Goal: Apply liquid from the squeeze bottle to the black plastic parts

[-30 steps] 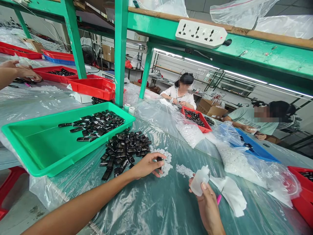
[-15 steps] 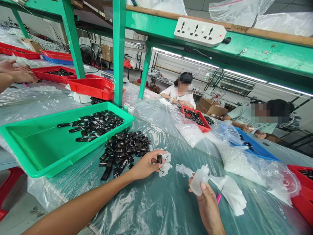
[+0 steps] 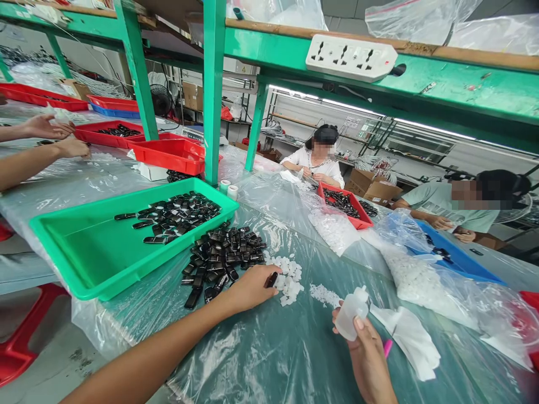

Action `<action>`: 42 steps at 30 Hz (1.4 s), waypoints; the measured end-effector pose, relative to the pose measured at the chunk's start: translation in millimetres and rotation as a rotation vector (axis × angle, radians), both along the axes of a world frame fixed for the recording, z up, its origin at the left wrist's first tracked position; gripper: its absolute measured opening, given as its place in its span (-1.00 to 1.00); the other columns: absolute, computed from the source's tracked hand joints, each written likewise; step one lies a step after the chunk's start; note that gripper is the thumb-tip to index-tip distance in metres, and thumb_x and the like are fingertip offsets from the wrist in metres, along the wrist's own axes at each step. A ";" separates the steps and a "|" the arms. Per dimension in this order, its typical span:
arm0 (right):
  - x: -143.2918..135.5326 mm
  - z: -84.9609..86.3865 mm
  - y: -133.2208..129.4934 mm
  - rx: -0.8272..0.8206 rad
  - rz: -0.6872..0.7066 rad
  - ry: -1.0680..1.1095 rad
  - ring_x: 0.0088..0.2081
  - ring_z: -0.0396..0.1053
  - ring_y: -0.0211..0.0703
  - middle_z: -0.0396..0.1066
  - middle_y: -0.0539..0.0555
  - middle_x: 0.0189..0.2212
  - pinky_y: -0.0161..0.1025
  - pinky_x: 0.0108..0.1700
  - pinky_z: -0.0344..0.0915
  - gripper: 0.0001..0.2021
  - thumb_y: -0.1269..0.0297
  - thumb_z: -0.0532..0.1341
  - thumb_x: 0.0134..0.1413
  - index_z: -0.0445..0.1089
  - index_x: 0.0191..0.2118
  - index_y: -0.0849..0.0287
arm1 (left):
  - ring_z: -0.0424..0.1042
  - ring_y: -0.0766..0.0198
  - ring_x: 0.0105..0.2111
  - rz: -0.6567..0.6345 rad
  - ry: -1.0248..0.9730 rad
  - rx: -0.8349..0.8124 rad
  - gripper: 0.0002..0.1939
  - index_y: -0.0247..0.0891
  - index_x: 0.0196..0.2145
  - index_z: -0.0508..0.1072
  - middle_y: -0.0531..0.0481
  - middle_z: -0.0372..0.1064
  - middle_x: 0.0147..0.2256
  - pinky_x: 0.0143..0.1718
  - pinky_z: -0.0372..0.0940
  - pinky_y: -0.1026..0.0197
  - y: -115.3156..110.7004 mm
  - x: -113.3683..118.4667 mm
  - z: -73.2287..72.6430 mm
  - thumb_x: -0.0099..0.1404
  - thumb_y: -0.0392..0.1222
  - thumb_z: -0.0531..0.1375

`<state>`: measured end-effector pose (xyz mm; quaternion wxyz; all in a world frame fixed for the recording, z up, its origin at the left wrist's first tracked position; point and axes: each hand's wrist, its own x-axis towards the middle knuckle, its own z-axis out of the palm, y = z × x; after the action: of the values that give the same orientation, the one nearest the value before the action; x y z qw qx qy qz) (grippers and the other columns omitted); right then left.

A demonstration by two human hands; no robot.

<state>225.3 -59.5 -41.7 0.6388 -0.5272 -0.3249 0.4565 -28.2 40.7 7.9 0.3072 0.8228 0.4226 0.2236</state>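
Glossy black piece (image 3: 273,280), small and oblong, sits tilted between the thumb and fingers of the person's left hand (image 3: 251,287), whose grip is closed on it. It is near the middle of the table (image 3: 252,359), which is covered in clear plastic sheeting, beside a cluster of white flakes (image 3: 290,279); whether the piece touches them cannot be told. The right hand (image 3: 367,345), nearer the table's right side, has its grip wrapped around a translucent white bottle (image 3: 352,315) — tilted, nozzle upward. Between the two hands, slightly farther from the near edge, lies a smaller scatter of white bits (image 3: 323,294). Just right of the bottle are a crumpled white tissue (image 3: 416,345) and a bright pink stick (image 3: 388,347).

Behind the left hand, a heap of similar black pieces (image 3: 223,258) rests on the sheeting. Next to it, toward the table's left side, stands a long green tray (image 3: 138,275) with more black pieces gathered at its far end. Two small white rolls (image 3: 232,192) stand by the tray's far corner.

Toward the far edge are a red tray (image 3: 362,223) of dark pieces and a blue tray (image 3: 484,273) — two co-workers sit beyond, their hands raised over the table.
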 end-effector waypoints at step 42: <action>0.1 2.5 -2.3 0.076 0.070 -0.003 -0.01 0.24 -0.01 0.46 0.02 -0.19 -0.19 -0.10 0.19 -0.67 0.11 0.20 0.05 0.38 -0.05 0.06 | 0.48 0.21 -0.32 0.154 -0.887 -0.572 -0.79 -0.31 -0.25 0.45 -0.06 0.45 -0.40 -0.23 0.38 0.22 31.8 -14.0 7.9 0.12 -0.22 0.27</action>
<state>225.4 -61.8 -39.2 0.6416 -0.4914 -0.3613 0.4651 -42.2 72.5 15.8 0.6509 0.4993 0.3556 0.4478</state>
